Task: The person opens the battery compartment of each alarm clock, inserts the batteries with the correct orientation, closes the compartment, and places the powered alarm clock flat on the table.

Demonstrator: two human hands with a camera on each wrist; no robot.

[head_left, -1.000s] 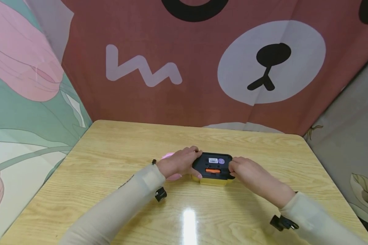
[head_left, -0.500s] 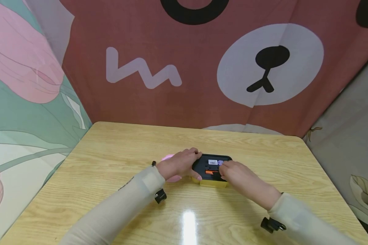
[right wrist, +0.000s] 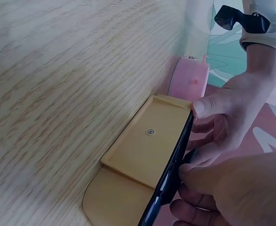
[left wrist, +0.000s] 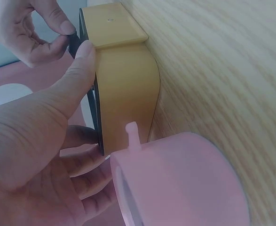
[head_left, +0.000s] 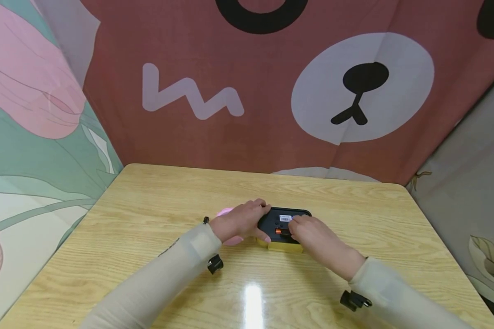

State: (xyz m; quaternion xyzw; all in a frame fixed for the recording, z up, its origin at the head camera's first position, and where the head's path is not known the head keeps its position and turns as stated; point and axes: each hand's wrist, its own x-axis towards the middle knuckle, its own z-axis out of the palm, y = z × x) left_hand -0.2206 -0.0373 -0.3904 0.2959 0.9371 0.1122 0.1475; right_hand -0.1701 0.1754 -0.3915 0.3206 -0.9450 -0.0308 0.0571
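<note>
A yellow device with a flat black back (head_left: 271, 222) lies face down on the table, its shell (left wrist: 123, 80) yellow round the sides. My left hand (head_left: 244, 218) grips its left end, thumb on the near edge and fingers at the far edge. Between thumb and fingers, my right hand (head_left: 314, 235) pinches a small black battery cover (left wrist: 75, 44) over the back. Partly covered by it, an orange battery (head_left: 278, 231) shows in its slot. A white label (head_left: 285, 218) sits above the slot. The right fingertips are hidden in the head view but show in the left wrist view.
A pink rounded object (left wrist: 185, 179) with a small tab stands just left of the device, partly behind the left hand. The wooden table (head_left: 169, 192) ends at a cloth backdrop (head_left: 189, 137) with a bear print.
My right hand has moved left from the device's right end to the battery slot, bringing the black cover over part of the orange battery. The left hand keeps its grip.
</note>
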